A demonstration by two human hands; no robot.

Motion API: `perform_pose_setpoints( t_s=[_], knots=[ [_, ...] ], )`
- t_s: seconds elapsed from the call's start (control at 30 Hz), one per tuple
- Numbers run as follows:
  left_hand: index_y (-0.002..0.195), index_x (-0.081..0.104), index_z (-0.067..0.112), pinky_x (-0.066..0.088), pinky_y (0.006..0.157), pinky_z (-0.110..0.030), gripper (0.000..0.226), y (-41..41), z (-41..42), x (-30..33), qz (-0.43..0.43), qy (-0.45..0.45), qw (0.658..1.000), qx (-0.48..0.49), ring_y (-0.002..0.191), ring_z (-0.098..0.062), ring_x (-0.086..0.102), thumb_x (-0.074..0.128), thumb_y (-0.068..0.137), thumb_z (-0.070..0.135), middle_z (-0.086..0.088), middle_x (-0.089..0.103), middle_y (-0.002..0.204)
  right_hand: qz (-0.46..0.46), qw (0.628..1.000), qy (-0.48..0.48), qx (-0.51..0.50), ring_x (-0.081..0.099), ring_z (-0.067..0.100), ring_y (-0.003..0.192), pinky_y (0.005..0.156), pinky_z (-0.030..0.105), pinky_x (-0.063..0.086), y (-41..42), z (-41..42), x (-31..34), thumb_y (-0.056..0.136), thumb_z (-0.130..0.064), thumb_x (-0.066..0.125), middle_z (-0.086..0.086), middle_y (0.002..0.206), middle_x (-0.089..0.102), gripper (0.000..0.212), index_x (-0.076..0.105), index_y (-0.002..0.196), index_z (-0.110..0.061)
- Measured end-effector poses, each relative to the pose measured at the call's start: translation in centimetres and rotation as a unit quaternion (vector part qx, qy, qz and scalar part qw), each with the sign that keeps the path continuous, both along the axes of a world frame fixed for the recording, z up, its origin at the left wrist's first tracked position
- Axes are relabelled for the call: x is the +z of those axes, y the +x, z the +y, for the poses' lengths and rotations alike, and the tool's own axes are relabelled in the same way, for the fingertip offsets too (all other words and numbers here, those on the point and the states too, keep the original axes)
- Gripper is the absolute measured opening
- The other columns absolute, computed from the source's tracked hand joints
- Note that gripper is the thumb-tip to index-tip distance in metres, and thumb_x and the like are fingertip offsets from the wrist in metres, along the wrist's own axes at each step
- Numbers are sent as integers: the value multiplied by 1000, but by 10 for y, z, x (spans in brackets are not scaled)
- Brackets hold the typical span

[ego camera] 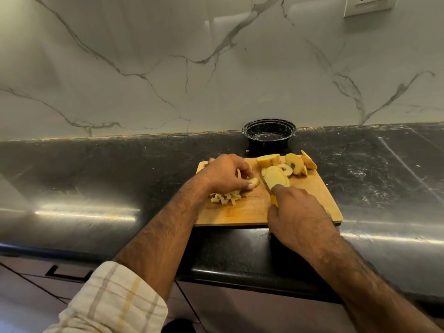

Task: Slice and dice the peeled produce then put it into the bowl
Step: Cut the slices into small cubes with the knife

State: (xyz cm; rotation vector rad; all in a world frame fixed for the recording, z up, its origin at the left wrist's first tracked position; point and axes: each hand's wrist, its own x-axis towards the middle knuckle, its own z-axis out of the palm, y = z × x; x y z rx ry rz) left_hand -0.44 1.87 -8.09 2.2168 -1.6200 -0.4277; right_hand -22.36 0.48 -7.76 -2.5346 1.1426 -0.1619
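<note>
Slices [292,164] crowding board [242,211] – bowl [269,133] behind, knife [271,191] between

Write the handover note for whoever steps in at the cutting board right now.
Left hand pinches a small piece on the cutting board. Right hand grips the yellow-handled knife, blade by the slices.
Diced pieces lie under the left hand; slices and larger chunks sit at the board's far right.
Black bowl behind the board holds no produce.
Done: some slicing, a little dicing.
Left: dice the rest, move everything into the bowl.
</note>
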Motion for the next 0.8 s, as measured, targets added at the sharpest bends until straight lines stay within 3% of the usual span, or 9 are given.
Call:
perform_pose_setpoints(
  t_s=[0.1,0.2,0.37,0.5,0.6,0.7,0.8],
  knots=[
    [117,78,29,53,85,-28,28,1,5,1,30,-3,999,-35,103,-9,62,83,90,31,12,68,118,1,1000,-4,10,55,19,105,87,37,52,1,3,0,103,-30,52,2,127,58,39,46,141,-26],
    [118,78,27,50,83,-24,28,0,11,-2,29,-20,998,-45,104,-9,61,82,91,32,11,68,120,7,1000,-3,15,54,18,98,84,38,53,1,4,-3,103,-31,51,2,121,59,39,46,142,-27],
    [112,81,31,53,99,-42,21,-2,14,-7,-4,-37,998,-59,98,-4,57,80,92,35,18,64,107,22,1000,2,19,54,18,100,89,38,54,6,6,-1,104,-30,51,2,119,57,41,49,144,-28],
    [107,81,36,37,115,-62,14,-2,12,-11,-31,-42,997,-61,97,0,53,79,93,36,25,60,97,23,1000,-7,15,55,19,96,83,35,53,17,2,3,102,-29,53,-1,104,52,37,57,139,-27],
    [108,81,37,20,122,-60,14,-6,15,-10,-64,-50,995,-60,109,-3,52,76,95,36,26,60,100,48,999,-10,19,55,19,95,81,34,52,18,3,6,100,-28,57,0,110,58,36,59,136,-26],
    [113,80,35,15,122,-58,18,-11,17,-7,-90,-47,994,-46,131,-11,50,74,96,36,16,66,124,60,998,-21,22,53,18,93,82,35,52,12,9,5,99,-27,58,-2,102,56,32,61,131,-25],
    [115,80,34,17,122,-60,20,-15,18,-7,-95,-37,994,-40,124,-10,51,74,96,39,23,61,109,70,997,-7,26,52,17,92,84,34,51,4,16,4,98,-26,61,-6,91,47,26,62,124,-25]
  ],
)
